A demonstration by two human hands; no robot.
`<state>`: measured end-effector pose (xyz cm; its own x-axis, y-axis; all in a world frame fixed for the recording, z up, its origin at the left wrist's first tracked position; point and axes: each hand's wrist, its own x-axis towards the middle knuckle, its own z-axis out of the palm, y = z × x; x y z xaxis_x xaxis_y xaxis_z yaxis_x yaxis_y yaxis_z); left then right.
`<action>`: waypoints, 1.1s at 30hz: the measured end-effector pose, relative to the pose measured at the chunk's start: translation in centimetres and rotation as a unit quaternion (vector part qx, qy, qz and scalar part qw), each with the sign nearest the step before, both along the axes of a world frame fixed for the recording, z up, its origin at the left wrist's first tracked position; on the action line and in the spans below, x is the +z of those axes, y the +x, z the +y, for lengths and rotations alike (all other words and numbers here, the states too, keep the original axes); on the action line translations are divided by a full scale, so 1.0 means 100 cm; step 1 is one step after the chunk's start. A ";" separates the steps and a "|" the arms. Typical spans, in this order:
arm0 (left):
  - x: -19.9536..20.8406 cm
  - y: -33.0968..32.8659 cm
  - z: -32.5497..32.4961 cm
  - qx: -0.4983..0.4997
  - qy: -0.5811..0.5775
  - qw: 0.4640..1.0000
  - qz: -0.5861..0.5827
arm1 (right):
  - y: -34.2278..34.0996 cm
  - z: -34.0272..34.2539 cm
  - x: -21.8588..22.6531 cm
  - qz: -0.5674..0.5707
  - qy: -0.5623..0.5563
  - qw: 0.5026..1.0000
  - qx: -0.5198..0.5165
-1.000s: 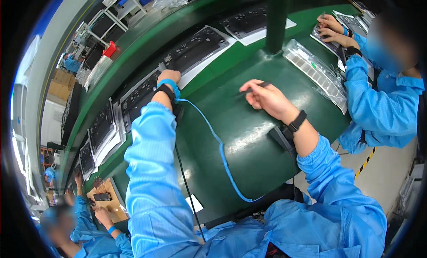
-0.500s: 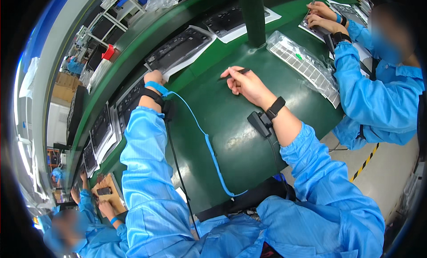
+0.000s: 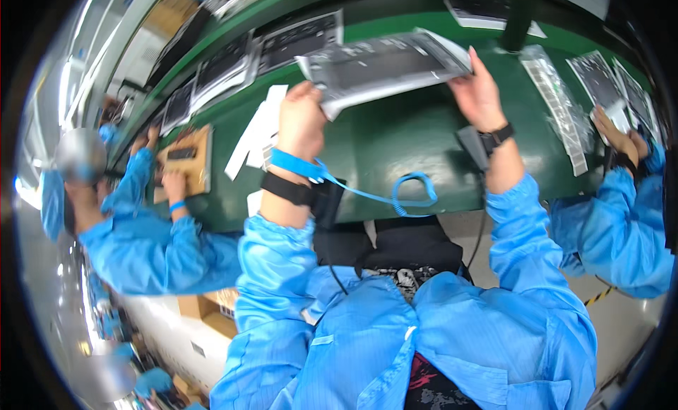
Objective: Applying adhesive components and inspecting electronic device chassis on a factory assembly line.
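Observation:
A flat black panel (image 3: 381,65) with a white sheet (image 3: 342,106) beneath it is held up over the green bench, tilted and slightly blurred. My left hand (image 3: 302,120) is closed on its near left corner. At the right end, my right hand (image 3: 479,96) grips the edge, its fingers partly hidden by the panel. A blue coiled cord (image 3: 413,194) runs from the band on my left wrist. Whether the thin black tool is still in my right hand does not show.
White paper strips (image 3: 258,131) lie left of my left hand. More black panels (image 3: 300,39) on paper line the bench's far side, by a green post (image 3: 521,18). A plastic-wrapped label sheet (image 3: 558,103) lies right. Co-workers sit on both sides, one at a wooden board (image 3: 201,163).
Both hands have taken hold of a black panel with its paper and raised it over the bench. The view has swung left, bringing white strips into sight. The thin black tool no longer shows.

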<state>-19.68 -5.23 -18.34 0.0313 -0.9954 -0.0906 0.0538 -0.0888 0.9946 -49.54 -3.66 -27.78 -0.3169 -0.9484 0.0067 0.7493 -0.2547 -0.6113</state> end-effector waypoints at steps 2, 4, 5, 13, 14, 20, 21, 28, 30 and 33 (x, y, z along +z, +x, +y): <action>-0.018 0.022 0.036 -0.026 0.036 0.999 0.021 | 0.014 0.029 0.007 0.020 0.043 0.999 -0.023; -0.047 0.041 0.064 -0.042 -0.021 0.998 -0.040 | 0.033 0.063 0.013 0.160 0.072 0.982 -0.076; -0.050 0.047 0.078 -0.049 -0.024 0.996 -0.075 | 0.037 0.083 0.015 0.196 0.101 0.973 -0.067; -0.109 0.074 0.121 -0.093 -0.040 0.984 -0.146 | 0.061 0.144 -0.013 0.683 0.127 0.699 -0.173; -0.111 0.074 0.123 -0.096 -0.060 0.962 -0.250 | 0.062 0.143 -0.014 0.686 0.130 0.696 -0.171; -0.087 0.113 0.141 -0.111 -0.246 0.856 -0.441 | 0.071 0.147 -0.005 0.830 0.127 0.503 -0.206; -0.089 0.130 0.141 -0.049 -0.273 0.824 -0.493 | 0.062 0.150 -0.007 0.820 0.124 0.525 -0.192; -0.112 0.177 0.148 -0.070 -0.259 0.744 -0.612 | 0.078 0.170 0.001 0.800 0.066 0.570 -0.175; -0.101 0.165 0.162 -0.089 -0.247 0.763 -0.590 | 0.082 0.171 -0.013 0.836 0.064 0.530 -0.129; -0.088 0.157 0.165 -0.132 -0.213 0.822 -0.511 | 0.087 0.167 -0.010 0.826 0.086 0.544 -0.118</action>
